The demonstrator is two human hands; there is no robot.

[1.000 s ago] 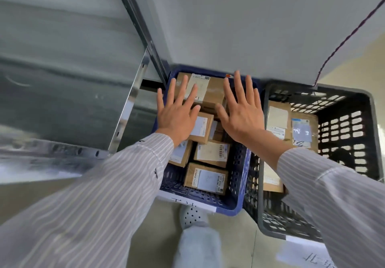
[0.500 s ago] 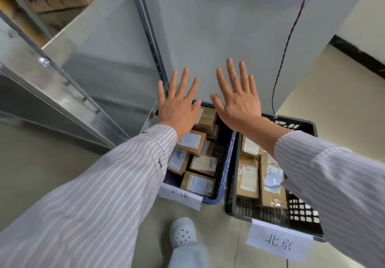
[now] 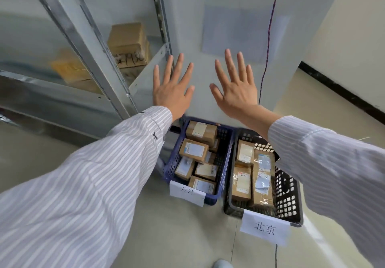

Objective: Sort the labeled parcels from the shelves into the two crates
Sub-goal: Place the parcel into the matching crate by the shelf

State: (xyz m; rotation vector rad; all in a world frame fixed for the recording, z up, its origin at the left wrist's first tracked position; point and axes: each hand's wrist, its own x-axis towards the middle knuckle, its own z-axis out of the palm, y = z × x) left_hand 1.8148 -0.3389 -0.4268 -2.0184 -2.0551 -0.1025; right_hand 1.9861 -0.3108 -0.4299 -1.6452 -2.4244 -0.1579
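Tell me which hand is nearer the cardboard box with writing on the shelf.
Left. The left hand hovers just right of the box, by the shelf post; the right hand is farther right.

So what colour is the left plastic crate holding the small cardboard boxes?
The perforated plastic crate is dark blue, clearest in the head view.

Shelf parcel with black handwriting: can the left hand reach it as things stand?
Likely yes: the left hand is open and empty, and the gap between the uprights before the parcel looks free.
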